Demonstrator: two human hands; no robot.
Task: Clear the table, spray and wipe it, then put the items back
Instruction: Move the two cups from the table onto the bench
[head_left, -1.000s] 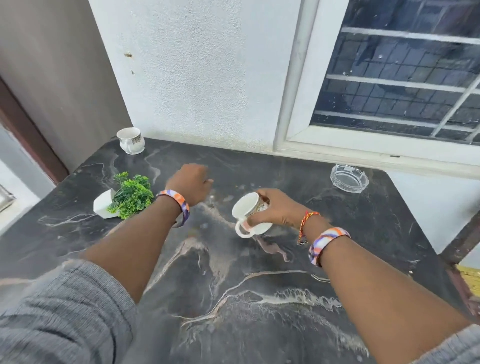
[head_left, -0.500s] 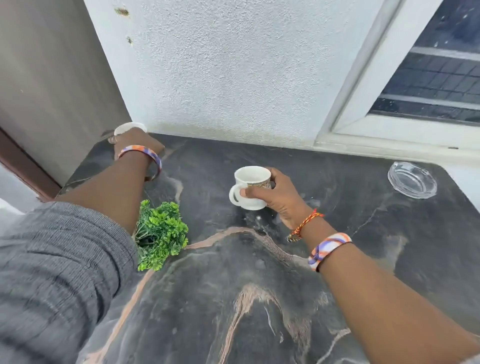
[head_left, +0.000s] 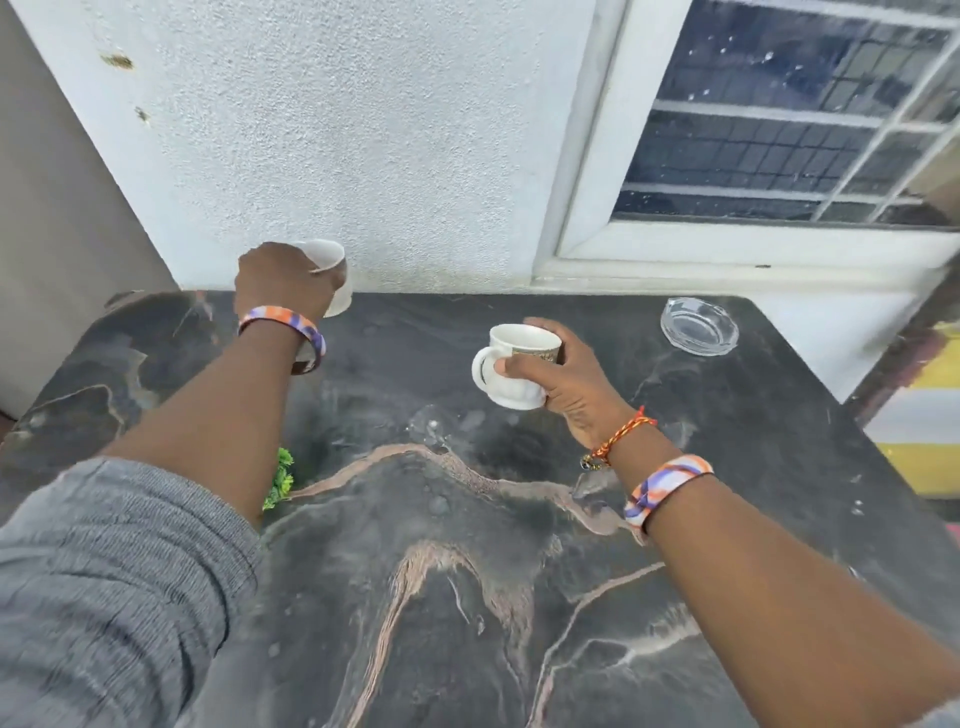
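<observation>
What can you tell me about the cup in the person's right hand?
The white cup looks ceramic, glossy, with a ribbed lower body, a looped handle facing left, and a patterned brownish band under the rim. It is roughly upright, tilted slightly, and appears lifted off the dark marble-look table. The right hand wraps it from the right, fingers across its front. Its inside is not visible.
</observation>
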